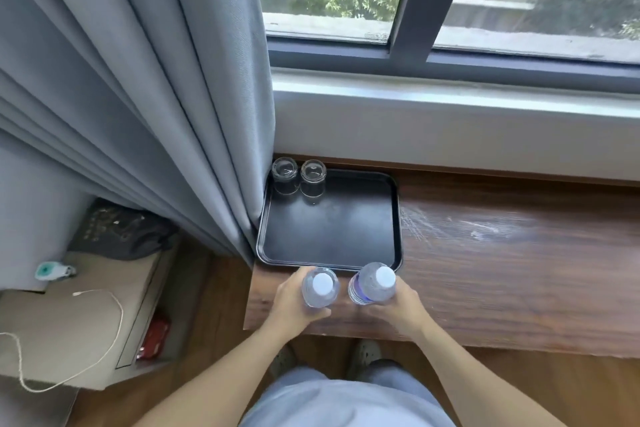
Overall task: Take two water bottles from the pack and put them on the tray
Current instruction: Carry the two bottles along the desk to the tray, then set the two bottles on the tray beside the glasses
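My left hand (292, 302) grips a clear water bottle (320, 287) with a white cap, held upright. In my right hand (398, 307) is a second water bottle (372, 283) with a white cap and a blue label, also upright. Both bottles hover over the wooden counter just in front of the near rim of the black tray (332, 229). The tray lies on the counter by the curtain. The pack is not in view.
Two upturned drinking glasses (299, 173) stand at the tray's far left corner. A grey curtain (156, 97) hangs against the tray's left side. The wooden counter (502, 253) runs to the right under the window. A low cabinet with a white cable (86, 322) stands at left.
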`<move>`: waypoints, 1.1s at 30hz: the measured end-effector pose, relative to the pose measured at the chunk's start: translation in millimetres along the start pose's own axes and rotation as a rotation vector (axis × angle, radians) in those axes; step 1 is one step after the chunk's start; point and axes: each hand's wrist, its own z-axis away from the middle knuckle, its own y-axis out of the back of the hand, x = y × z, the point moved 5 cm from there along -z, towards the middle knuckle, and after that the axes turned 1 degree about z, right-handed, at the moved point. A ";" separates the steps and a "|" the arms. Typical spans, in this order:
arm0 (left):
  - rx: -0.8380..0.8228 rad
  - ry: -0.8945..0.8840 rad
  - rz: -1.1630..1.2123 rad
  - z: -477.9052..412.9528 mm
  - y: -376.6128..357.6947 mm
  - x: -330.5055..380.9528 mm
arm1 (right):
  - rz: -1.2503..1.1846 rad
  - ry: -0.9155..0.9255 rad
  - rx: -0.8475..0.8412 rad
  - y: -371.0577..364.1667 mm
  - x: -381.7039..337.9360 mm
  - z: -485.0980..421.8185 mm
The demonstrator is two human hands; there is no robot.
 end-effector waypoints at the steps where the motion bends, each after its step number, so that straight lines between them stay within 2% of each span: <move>1: 0.026 -0.008 -0.002 -2.0 -1.2 -1.6 | -0.035 -0.014 0.011 -3.9 -1.2 -1.8; 7: 0.166 -0.113 -0.097 3.6 -7.8 8.9 | 0.068 0.039 -0.099 -33.4 -18.0 -1.6; 10: 0.198 -0.146 -0.130 3.9 -9.2 11.2 | 0.022 -0.044 0.000 -42.5 -12.2 0.3; 15: 0.186 -0.159 -0.156 -1.6 -11.0 21.2 | -0.010 -0.035 0.127 -39.5 -4.8 8.0; 20: 0.148 -0.320 -0.056 -24.9 0.8 69.7 | -0.067 0.022 0.250 -3.4 -16.5 -0.3; 24: 0.148 -0.210 -0.135 -95.8 6.6 97.2 | -0.091 -0.016 0.289 36.0 -35.8 -55.3; 27: 0.063 -0.147 -0.103 -147.2 5.1 106.7 | -0.099 0.000 0.299 57.9 -46.2 -104.4; 33: 0.019 -0.148 -0.151 -194.5 -2.5 107.3 | -0.126 -0.034 0.274 61.0 -35.2 -161.2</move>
